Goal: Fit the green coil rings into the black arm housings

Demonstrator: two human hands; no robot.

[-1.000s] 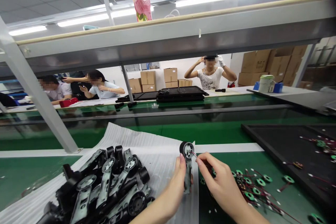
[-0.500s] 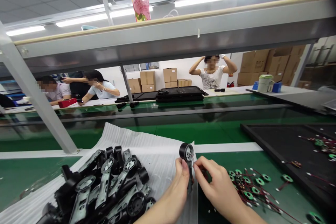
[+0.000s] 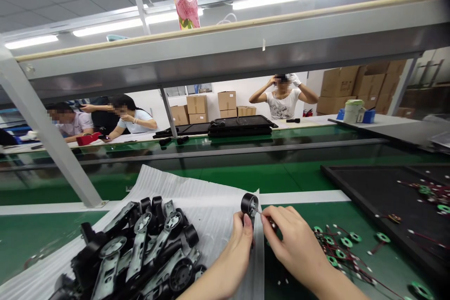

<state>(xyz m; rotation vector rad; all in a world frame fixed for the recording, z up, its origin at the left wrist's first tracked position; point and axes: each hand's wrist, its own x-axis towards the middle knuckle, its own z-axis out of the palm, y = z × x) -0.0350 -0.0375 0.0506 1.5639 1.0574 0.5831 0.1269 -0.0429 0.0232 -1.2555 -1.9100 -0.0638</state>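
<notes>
My left hand (image 3: 240, 239) is closed round a black arm-shaped part (image 3: 249, 204) with a round cup at its top, held upright above the white foam sheet (image 3: 207, 206). Pinching a thin red wire (image 3: 259, 212) that runs out of the cup, my right hand (image 3: 290, 239) sits just right of the part. Under that hand, several small green ring boards with red wires (image 3: 342, 248) lie on the green mat.
A pile of the same black arm parts (image 3: 140, 253) fills the foam sheet at lower left. A black tray (image 3: 372, 197) holding a few wired boards lies at right. A slanted metal post (image 3: 45, 136) rises at left. Other people sit across the green conveyor (image 3: 246, 150).
The black part has turned, so its cup now faces more sideways. My right hand has drawn the wire slightly out to the right of the cup.
</notes>
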